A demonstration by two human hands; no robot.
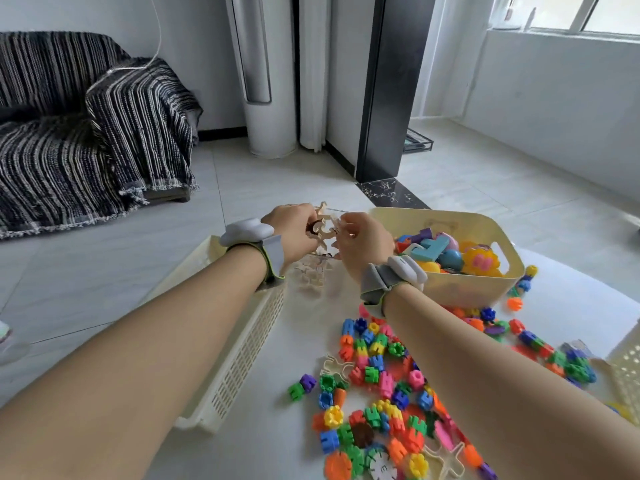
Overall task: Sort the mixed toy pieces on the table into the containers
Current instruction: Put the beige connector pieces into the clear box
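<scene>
A pale tiled floor runs back to a sofa (86, 133) under a dark striped throw, a white column unit (259, 81) and a window (588, 12), and in the foreground stands a white table (277, 445). At its far side sits a cream tub (467, 289), filled with chunky foam and plastic toys in blue, yellow, pink and purple. Just left of the tub both hands are raised together above the table edge. The left hand (291, 226) has its fingers curled round a cluster of wooden cut-out pieces (322, 223), and the right hand (363, 244) pinches the same cluster from the tub's side with thumb and fingertips. Each wrist wears a grey band with a white pod. Below the hands, still left of the tub, a few clear pale pieces (315, 271) lie on the table. Farther left of the tub a cream slotted basket (239, 358) lies under the left forearm. In front of the tub, toward the viewer, a heap of small bright interlocking pieces (381, 382) spreads across the table, running under the right forearm. A second slotted basket (627, 372) shows at the frame's edge, to the right of the tub and nearer the viewer.
</scene>
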